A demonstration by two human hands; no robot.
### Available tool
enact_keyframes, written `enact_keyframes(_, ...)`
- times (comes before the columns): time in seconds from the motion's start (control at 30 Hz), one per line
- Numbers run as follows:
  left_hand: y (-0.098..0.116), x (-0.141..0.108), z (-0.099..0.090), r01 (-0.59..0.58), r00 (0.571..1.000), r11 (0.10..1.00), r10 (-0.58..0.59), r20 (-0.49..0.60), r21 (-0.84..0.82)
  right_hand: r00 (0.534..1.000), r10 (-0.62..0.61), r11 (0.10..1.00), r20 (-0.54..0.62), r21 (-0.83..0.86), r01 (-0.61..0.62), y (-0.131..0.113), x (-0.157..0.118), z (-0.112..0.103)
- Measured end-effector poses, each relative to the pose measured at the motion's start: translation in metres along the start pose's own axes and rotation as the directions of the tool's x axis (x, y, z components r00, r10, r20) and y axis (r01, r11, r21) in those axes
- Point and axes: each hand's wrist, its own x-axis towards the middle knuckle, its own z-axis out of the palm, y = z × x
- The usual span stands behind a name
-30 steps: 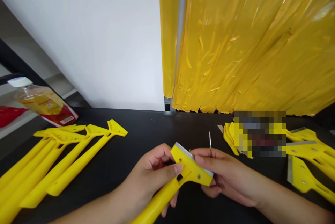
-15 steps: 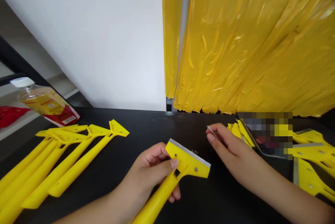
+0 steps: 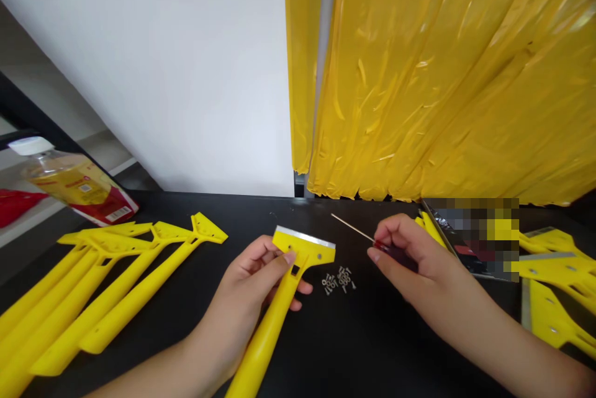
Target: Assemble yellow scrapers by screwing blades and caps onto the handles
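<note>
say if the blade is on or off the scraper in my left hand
On: a silver blade runs along the far end of the scraper in your left hand. Whether its screw is tight, I cannot tell.

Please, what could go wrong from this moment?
The left hand grips the scraper near its blade; a slip might cut it. The loose screws lie close by and could be knocked and scattered. The screwdriver in the right hand points toward the left side and might poke something.
</note>
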Motion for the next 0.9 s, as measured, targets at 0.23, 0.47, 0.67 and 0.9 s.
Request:
enact_keyframes(0.23, -0.001, 0.001, -0.001, -0.017, 1.000, 1.000, 0.017, -0.008, -0.017, 0.998, -0.043, 0.974, -0.050, 0.219, 0.053, -0.013, -0.012, -0.004)
enact_keyframes(0.47, 0.000, 0.000, -0.001, -0.013, 1.000, 1.000, 0.013, 0.002, -0.015, 0.905, -0.406, 0.896, -0.125, -0.249, 0.368, -0.013, -0.030, -0.009)
enact_keyframes(0.67, -0.001, 0.000, -0.001, -0.007, 1.000, 1.000, 0.007, -0.006, -0.023, 0.826, -0.564, 0.753, 0.002, -0.409, 0.515, -0.005, -0.029, -0.011)
enact_keyframes(0.9, -0.003, 0.002, -0.001, -0.008, 1.000, 1.000, 0.008, -0.007, -0.018, 0.771, -0.633, 0.659, 0.066, -0.477, 0.582, 0.000, -0.020, -0.012)
